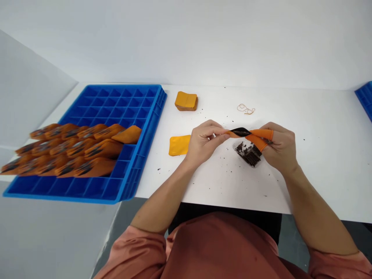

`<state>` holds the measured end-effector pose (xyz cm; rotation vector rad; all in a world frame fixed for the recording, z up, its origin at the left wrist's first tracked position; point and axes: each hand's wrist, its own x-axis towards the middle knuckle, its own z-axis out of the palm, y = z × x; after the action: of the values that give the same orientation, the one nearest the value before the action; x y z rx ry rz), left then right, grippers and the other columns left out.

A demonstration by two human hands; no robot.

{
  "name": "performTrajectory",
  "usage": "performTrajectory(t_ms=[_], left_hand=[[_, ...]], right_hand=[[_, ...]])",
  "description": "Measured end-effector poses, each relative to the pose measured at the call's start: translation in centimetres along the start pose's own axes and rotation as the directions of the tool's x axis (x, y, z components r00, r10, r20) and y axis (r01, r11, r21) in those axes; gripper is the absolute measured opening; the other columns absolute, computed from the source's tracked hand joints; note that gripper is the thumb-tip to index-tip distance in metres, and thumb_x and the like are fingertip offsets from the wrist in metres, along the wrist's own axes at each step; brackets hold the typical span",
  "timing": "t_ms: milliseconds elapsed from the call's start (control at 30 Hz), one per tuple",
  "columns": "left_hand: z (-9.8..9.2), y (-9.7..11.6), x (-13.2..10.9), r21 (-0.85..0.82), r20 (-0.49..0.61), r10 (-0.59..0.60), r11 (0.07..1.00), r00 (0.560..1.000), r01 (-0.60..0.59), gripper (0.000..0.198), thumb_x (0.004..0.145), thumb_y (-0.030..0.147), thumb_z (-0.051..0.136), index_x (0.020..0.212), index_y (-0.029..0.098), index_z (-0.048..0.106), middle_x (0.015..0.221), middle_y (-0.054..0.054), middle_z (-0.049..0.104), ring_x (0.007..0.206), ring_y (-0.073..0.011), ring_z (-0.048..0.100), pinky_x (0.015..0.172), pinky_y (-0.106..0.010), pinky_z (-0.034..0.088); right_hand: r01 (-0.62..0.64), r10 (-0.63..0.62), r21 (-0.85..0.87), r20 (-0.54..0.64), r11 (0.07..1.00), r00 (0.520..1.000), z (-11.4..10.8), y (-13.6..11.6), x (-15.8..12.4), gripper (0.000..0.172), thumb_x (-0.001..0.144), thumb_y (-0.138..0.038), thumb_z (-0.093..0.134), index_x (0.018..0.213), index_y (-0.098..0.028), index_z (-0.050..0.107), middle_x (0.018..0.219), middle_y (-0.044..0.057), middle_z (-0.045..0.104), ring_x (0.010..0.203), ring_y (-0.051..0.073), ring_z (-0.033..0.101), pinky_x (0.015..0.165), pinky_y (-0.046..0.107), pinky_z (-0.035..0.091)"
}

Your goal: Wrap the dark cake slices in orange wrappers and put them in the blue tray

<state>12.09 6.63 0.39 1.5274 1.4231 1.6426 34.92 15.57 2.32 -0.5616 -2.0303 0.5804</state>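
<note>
Your left hand (205,139) and right hand (278,145) pinch one orange pouch (255,135), not yet among the pouches (101,149) already in the tray (136,149).

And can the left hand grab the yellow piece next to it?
Probably yes: the yellow piece lies beside the left hand, with nothing seen blocking it. But that hand is pinching the orange pouch, so it might need to let go first.

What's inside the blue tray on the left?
Three rows of orange pouches in the blue tray, dark material showing at most of their mouths. The pouches cover the tray floor beneath them and hide most of their own contents.
</note>
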Motion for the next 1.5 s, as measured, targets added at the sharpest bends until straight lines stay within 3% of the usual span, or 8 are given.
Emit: performTrajectory(t_ms=[300,733,900,1067,1167,1267,1367,1500], left_hand=[[-0.2,-0.2,0.1,0.1,0.037,0.171,0.98,0.985,-0.174,0.01,0.096,0.027,0.083,0.105,0.03,0.086,0.096,-0.002,0.08,0.081,-0.0136,0.069,0.063,-0.027,0.051],[-0.6,-0.5,0.4,0.426,0.197,0.544,0.702,0.815,-0.571,0.007,0.103,0.03,0.078,0.1,0.025,0.081,0.09,-0.001,0.079,0.078,-0.0144,0.068,0.073,-0.031,0.054],[-0.8,0.0,0.2,0.503,0.194,0.472,0.705,0.86,-0.5,0.021,0.111,0.028,0.061,0.096,0.022,0.075,0.092,-0.005,0.077,0.082,-0.0163,0.069,0.074,-0.032,0.056],[-7.7,5.1,-1.0,0.711,0.054,0.364,0.64,0.93,-0.291,0.022,0.109,0.028,0.059,0.095,0.021,0.074,0.092,-0.005,0.076,0.085,-0.0186,0.069,0.077,-0.033,0.056],[-14.9,7.9,-2.1,0.892,-0.071,0.178,0.451,0.981,-0.018,0.019,0.104,0.027,0.061,0.095,0.023,0.078,0.097,-0.004,0.078,0.09,-0.022,0.071,0.083,-0.036,0.057],[-20.6,7.8,-2.9,0.958,-0.192,-0.005,0.216,0.981,0.188,0.021,0.098,0.027,0.061,0.091,0.022,0.081,0.101,-0.007,0.08,0.097,-0.0285,0.073,0.09,-0.042,0.056],[-23.0,5.6,-3.2,0.96,-0.24,-0.127,0.115,0.962,0.255,0.024,0.096,0.026,0.059,0.092,0.02,0.082,0.106,-0.009,0.081,0.099,-0.03,0.072,0.093,-0.045,0.055],[-22.8,3.3,-2.9,0.944,-0.285,-0.158,0.127,0.945,0.306,0.026,0.098,0.026,0.057,0.094,0.019,0.081,0.109,-0.01,0.08,0.104,-0.0291,0.07,0.096,-0.045,0.054]], right_hand=[[0.06,-0.064,-0.09,-0.041,0.994,0.997,0.2,0.7,-0.2,0.014,0.099,-0.021,0.078,0.098,-0.031,0.088,0.083,0.002,0.076,0.069,0.018,0.068,0.057,0.034,0.05],[0.258,-0.256,-0.249,0.04,0.934,0.966,0.5,0.9,-0.6,0.013,0.1,-0.014,0.076,0.096,-0.024,0.084,0.082,0.003,0.076,0.07,0.019,0.066,0.058,0.034,0.049],[0.249,-0.247,-0.204,0.034,0.947,0.968,0.2,1.4,-0.7,0.007,0.098,-0.023,0.085,0.103,-0.027,0.085,0.085,0.003,0.076,0.069,0.02,0.068,0.056,0.035,0.051],[0.218,-0.232,-0.166,-0.07,0.962,0.97,0.0,2.0,-0.5,0.014,0.093,-0.024,0.09,0.105,-0.022,0.085,0.086,0.005,0.074,0.064,0.017,0.064,0.05,0.032,0.046],[0.207,-0.227,-0.192,-0.088,0.959,0.97,0.0,2.3,-0.4,0.01,0.093,-0.024,0.089,0.101,-0.02,0.084,0.083,0.004,0.073,0.063,0.017,0.062,0.05,0.033,0.045],[0.206,-0.228,-0.218,-0.079,0.954,0.97,0.1,2.6,-0.5,0.009,0.094,-0.027,0.088,0.099,-0.021,0.084,0.081,0.004,0.073,0.064,0.018,0.063,0.051,0.034,0.045],[0.187,-0.209,-0.232,-0.077,0.955,0.975,0.1,2.8,-0.6,0.009,0.095,-0.03,0.086,0.099,-0.022,0.084,0.08,0.005,0.074,0.067,0.021,0.066,0.053,0.036,0.046],[0.159,-0.183,-0.225,-0.094,0.961,0.979,0.0,3.3,-0.6,0.009,0.096,-0.033,0.083,0.098,-0.024,0.086,0.078,0.004,0.074,0.064,0.02,0.064,0.053,0.036,0.045]])
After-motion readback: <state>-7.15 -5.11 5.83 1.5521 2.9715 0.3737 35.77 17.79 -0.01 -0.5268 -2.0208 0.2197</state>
